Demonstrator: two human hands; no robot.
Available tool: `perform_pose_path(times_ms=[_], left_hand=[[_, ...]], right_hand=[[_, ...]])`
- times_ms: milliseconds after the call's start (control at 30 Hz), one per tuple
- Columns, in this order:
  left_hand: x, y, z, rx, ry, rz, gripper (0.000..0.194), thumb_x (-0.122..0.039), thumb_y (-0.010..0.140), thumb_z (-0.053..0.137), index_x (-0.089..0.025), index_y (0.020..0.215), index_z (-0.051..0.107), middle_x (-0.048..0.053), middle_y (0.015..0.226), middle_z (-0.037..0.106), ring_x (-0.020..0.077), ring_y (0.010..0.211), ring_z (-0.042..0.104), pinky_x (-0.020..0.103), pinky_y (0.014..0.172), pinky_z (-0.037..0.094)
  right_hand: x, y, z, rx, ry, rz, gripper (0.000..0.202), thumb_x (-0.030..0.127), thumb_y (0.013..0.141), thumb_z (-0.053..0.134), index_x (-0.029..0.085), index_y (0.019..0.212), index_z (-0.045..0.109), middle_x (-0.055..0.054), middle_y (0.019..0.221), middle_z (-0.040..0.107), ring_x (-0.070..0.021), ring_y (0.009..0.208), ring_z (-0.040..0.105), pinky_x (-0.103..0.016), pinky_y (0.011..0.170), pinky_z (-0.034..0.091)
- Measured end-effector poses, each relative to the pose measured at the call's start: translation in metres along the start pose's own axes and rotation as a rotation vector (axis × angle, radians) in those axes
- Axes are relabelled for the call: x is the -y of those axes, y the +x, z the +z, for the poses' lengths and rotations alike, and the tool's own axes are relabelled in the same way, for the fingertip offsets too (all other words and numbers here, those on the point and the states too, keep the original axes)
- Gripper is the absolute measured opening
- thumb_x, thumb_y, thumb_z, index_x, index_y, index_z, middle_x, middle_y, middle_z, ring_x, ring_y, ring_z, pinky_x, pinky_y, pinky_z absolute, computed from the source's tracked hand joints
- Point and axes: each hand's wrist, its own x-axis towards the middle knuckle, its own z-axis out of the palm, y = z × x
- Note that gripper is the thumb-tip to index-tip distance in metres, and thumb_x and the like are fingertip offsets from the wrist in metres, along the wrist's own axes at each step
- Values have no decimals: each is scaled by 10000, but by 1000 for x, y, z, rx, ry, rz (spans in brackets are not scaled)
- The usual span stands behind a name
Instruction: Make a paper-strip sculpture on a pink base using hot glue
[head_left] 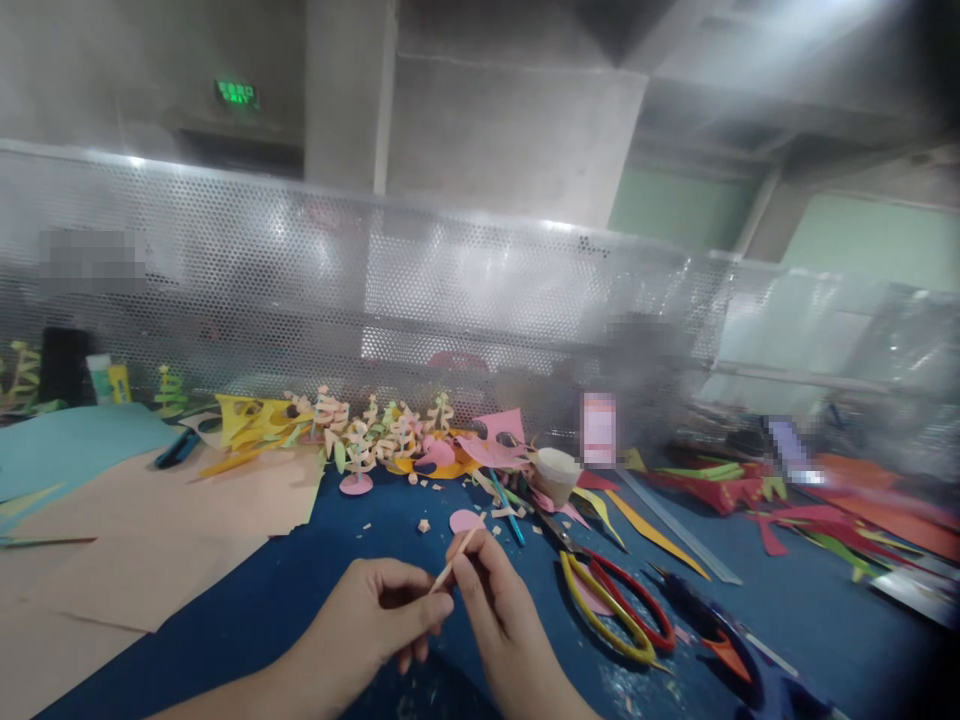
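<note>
A thin pale stick [466,549], either wood or rolled paper, slants up to the right between my two hands, above the blue table. My left hand [379,612] pinches its lower end between thumb and fingertips. The thumb and index finger of my right hand [496,598] close on it farther up, and its tip sticks out past them. Just behind the fingers lies a pink paper disc [466,521], partly covered. A small star-like paper bit [424,526] is left of the disc. Scissors [609,610] with red and yellow handles rest beside my right hand.
Several small curled-paper trees [401,428] stand at the back. Pale paper sheets [195,520] cover the left. A white cup [556,474], a light-blue pen [507,508] and a dark-blue glue gun [720,625] are around the right side. A perforated metal screen [285,290] bounds the table behind.
</note>
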Motion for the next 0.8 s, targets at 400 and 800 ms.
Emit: perform_pose_path(times_ms=[400,800], left_hand=[[-2,-8,5,-31,-336,-161,319,-445,660,637,-130,674,685,-22,527,525,17,395,332,142,389,190],[-5,-2,-4,-26,-203,-21,269,-393,627,673,-136,557,639,-40,491,487,55,438,298,203,437,171]], right_hand=[[2,-6,0,-25,-51,-71,175,349,881,338,216,794,411,20,711,416,-128,654,447,-236,619,391],[-8,-2,-8,46,-47,-89,115,299,854,420,207,880,484,-21,838,503,-146,749,514,-262,681,429]])
